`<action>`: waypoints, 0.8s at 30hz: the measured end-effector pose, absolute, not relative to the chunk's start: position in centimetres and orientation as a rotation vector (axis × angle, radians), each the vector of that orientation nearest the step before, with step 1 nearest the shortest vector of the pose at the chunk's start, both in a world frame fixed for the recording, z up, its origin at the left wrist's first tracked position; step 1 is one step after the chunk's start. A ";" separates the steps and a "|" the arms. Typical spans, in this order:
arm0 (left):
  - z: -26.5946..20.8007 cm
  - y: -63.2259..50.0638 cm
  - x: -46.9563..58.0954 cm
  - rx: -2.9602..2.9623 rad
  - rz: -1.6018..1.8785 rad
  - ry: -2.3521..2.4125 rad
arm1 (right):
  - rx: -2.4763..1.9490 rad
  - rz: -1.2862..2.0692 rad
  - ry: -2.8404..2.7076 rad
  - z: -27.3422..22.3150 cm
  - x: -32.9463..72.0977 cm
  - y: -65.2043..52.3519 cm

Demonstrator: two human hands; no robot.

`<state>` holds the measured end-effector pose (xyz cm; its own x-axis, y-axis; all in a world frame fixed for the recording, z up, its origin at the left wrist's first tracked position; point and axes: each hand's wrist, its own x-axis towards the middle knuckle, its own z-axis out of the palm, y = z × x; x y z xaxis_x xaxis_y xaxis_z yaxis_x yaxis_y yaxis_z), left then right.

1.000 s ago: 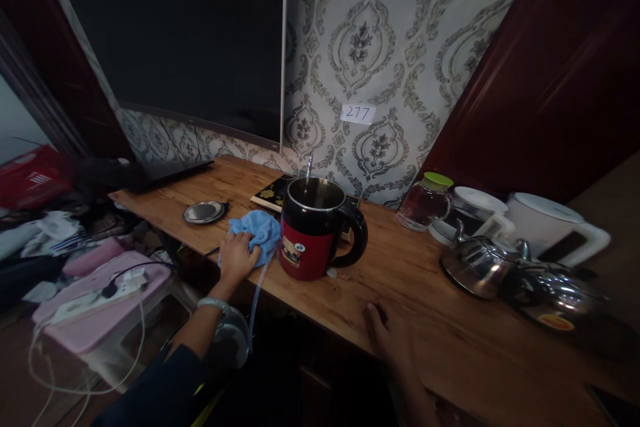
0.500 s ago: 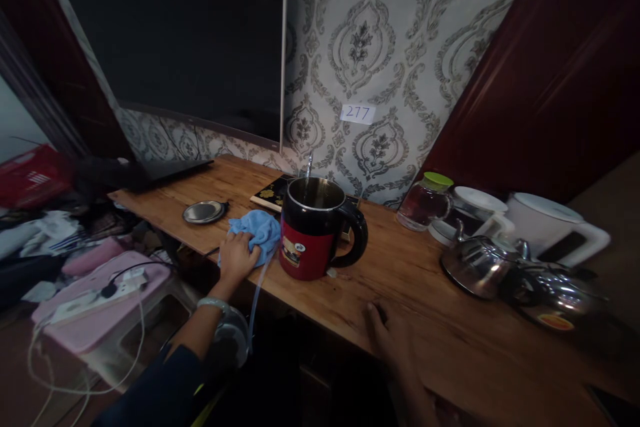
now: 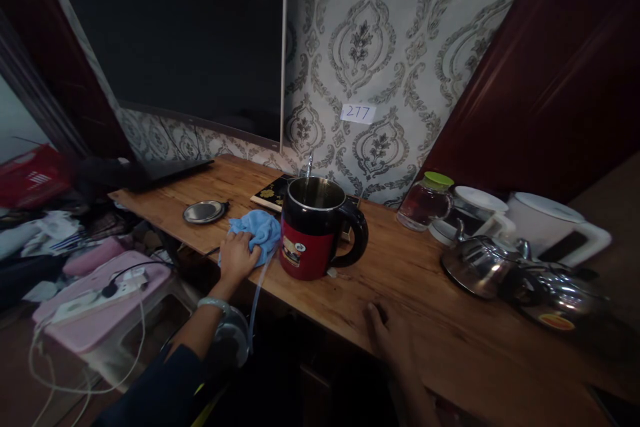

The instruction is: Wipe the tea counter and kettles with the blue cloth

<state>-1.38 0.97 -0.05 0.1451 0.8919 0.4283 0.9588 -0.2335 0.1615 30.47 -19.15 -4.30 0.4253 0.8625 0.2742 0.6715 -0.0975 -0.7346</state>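
Note:
My left hand (image 3: 238, 255) rests on a crumpled blue cloth (image 3: 263, 228) at the front edge of the wooden table, its fingers curled over the fabric. Just right of the cloth stands an upright red and black electric kettle (image 3: 307, 255) without a lid, its handle pointing right. A clear tube (image 3: 256, 300) hangs over the table edge beside the cloth. Behind my left hand lies a round kettle lid (image 3: 204, 212). My right hand (image 3: 393, 340) lies at the table's front edge, in front of the kettle, thumb apart and holding nothing; some of its fingers are in shadow.
To the right stand a glass jug with a green lid (image 3: 425, 203), white-lidded pitchers (image 3: 545, 227) and shiny metal teapots (image 3: 480, 267). A black flowered tray (image 3: 273, 193) sits behind the kettle. On the left, a pink stool (image 3: 100, 300) bears a power strip with cables.

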 end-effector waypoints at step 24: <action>-0.1 1.0 -1.4 -2.254 -0.664 -1.846 | -1.845 0.284 -1.321 -3.7 30.2 -19.2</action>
<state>-1.37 0.99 -0.14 0.1433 0.8924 0.4278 0.9605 -0.2295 0.1571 30.24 -19.18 -3.72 0.4217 0.8658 0.2695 0.6784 -0.1040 -0.7273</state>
